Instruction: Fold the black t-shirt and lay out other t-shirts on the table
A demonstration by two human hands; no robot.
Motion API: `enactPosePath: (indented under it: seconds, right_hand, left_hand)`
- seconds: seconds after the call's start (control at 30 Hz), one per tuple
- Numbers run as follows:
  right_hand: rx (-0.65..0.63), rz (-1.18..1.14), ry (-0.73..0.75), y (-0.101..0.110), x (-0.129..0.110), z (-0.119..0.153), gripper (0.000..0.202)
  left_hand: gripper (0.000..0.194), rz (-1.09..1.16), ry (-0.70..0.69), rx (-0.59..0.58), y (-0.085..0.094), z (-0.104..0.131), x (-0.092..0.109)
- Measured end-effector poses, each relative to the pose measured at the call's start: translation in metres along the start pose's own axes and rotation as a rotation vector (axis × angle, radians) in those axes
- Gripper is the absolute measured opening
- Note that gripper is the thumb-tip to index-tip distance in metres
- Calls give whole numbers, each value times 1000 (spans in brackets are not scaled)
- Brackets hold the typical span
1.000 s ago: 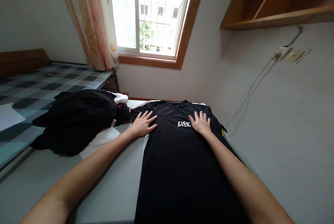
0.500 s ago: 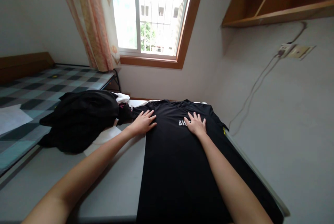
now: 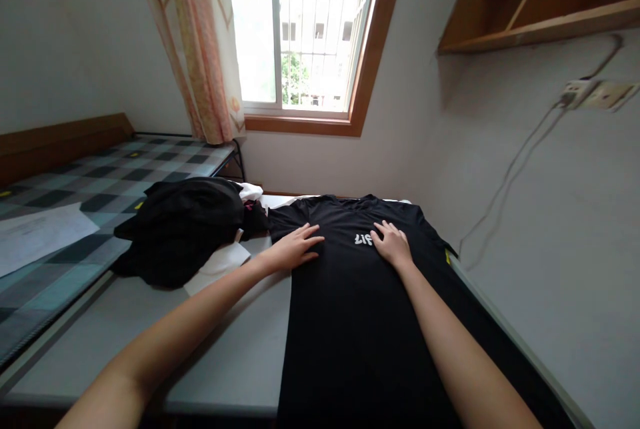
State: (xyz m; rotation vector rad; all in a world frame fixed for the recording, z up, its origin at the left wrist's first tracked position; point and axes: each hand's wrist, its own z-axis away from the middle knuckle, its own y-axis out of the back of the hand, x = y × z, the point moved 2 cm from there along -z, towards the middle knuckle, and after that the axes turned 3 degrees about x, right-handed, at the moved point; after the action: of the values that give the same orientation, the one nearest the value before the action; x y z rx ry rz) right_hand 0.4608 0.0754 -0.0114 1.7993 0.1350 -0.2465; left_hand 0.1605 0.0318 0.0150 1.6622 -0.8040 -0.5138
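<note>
A black T-shirt [image 3: 350, 322] lies spread out on the white table [image 3: 230, 355], its collar toward the window wall and its near part running out of the bottom of the view. White lettering [image 3: 363, 239] shows on its chest, partly covered by my right hand [image 3: 394, 244]. That hand rests flat on the cloth, fingers stretched and holding nothing. Over the shirt's left edge, below the sleeve, my left hand [image 3: 296, 247] lies with its fingers spread, also empty.
Left of the shirt sits a heap of black clothing [image 3: 185, 229] with a white paper [image 3: 220, 265] beside it. A checkered bed [image 3: 55, 295] with a paper sheet [image 3: 40, 235] borders the table. The wall with a hanging cable [image 3: 510, 169] stands close on the right.
The view has shifted slightly, moving the scene rightward. My left hand has slid a little toward me on the shirt, and my right hand has uncovered more of the lettering; its fingers are closer together.
</note>
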Motion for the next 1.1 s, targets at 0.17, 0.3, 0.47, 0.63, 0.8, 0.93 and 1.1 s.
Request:
enactPosePath:
  seconds: [0.17, 0.3, 0.47, 0.63, 0.8, 0.93, 1.1]
  right_hand:
    - [-2, 23, -1, 1, -1, 0, 50]
    - [-13, 67, 8, 1, -5, 3, 51]
    - [-12, 67, -59, 4, -12, 10, 50]
    - [-19, 37, -101, 7, -15, 14, 49]
    - [-20, 0, -79, 7, -10, 13, 48]
    - [24, -74, -74, 9, -6, 12, 44]
    - [124, -392, -46, 16, -1, 10, 35]
  left_hand:
    - [52, -311, 68, 261, 46, 40, -24]
    - [55, -468, 334, 265, 87, 83, -56]
    - [81, -485, 621, 219, 110, 132, -87]
    - [42, -439, 664, 313, 120, 154, -96]
    - [30, -294, 887, 509, 160, 147, -101]
    - [23, -87, 919, 864, 213, 114, -94]
    - [30, 582, 630, 1250, 268, 36, -67]
